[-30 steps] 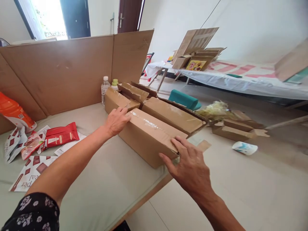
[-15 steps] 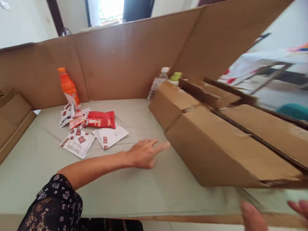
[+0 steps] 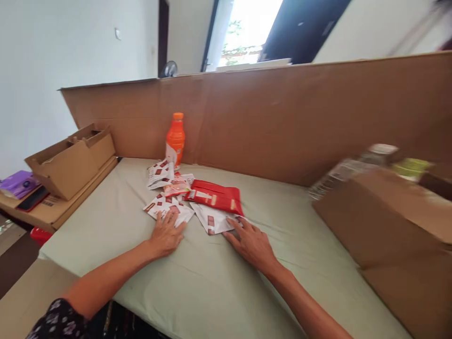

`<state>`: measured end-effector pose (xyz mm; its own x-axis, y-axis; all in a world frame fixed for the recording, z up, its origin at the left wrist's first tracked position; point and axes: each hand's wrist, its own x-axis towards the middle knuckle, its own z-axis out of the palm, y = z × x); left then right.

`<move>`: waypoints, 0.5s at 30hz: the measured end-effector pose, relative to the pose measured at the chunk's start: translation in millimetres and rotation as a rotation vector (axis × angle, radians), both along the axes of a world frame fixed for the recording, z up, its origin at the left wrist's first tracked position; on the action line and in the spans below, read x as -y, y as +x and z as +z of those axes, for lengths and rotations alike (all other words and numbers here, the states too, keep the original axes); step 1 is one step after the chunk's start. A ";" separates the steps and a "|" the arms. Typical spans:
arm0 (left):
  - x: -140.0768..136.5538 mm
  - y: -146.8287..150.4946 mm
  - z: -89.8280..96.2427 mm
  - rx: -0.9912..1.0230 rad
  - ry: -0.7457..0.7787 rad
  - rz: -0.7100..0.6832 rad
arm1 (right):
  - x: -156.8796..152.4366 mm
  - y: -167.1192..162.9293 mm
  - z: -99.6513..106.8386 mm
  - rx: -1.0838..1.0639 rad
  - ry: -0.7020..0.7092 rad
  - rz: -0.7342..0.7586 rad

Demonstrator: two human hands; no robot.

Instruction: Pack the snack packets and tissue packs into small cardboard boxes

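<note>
My left hand [image 3: 166, 236] lies flat, its fingertips on the near edge of a white sachet [image 3: 180, 213] with brown squares. With fingers stretched out, my right hand [image 3: 253, 241] touches the right end of another white sachet [image 3: 212, 219]. A red packet [image 3: 217, 194] lies partly over that second sachet. Behind them are a crumpled white sachet [image 3: 160, 174] and a small pink packet [image 3: 176, 187], overlapping in the pile. An orange bottle [image 3: 175, 139] with an orange cap stands upright just behind the pile.
A cardboard panel [image 3: 264, 122] borders the table's back. Large cardboard boxes [image 3: 406, 226] stand at right, with a clear bottle [image 3: 379, 153] and a green-capped container [image 3: 411, 165] behind. At left are an open cardboard box [image 3: 74, 165], a phone [image 3: 33, 198] and a purple pack [image 3: 18, 184].
The view has swung left. My left hand has moved from beside the right-hand boxes to a white sachet; my right hand has come from the lower right to another sachet.
</note>
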<state>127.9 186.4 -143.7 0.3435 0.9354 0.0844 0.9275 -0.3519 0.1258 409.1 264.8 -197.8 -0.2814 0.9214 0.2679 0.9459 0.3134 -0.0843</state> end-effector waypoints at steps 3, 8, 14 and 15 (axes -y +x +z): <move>-16.7 -5.4 -2.9 0.008 0.038 0.056 | -14.8 -41.9 -6.3 -0.023 0.060 0.018; -22.7 -69.6 42.1 0.025 0.208 0.199 | -17.4 -48.8 -30.6 -0.145 0.159 0.067; -3.1 -226.3 180.9 0.080 0.532 0.562 | -20.7 -42.0 -31.8 -0.197 0.148 0.072; -1.7 -247.5 199.2 0.086 0.532 0.568 | -19.9 -44.5 -27.7 -0.208 0.137 0.070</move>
